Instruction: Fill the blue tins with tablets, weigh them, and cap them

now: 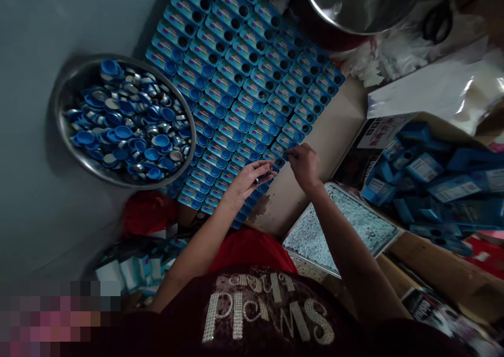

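Observation:
Rows of blue printed boxes (232, 102) with round holes lie packed side by side. Many holes nearer me have a blue round lid in them, while those farther off look dark. My left hand (249, 181) is over the near edge of the rows, palm partly up, fingers curled around small blue-and-silver lids (257, 180). Beside it my right hand (305, 165) is closed in a pinch at the right edge of the boxes. A small dark blue round lid (286, 156) appears at its fingertips, partly hidden.
A steel bowl (189, 157) heaped with blue and silver lids stands at left. On the right are a tray of pale granules (342, 223) and a carton of blue boxes (425, 168). A steel pot (362, 29) and scissors (438, 23) lie at the back.

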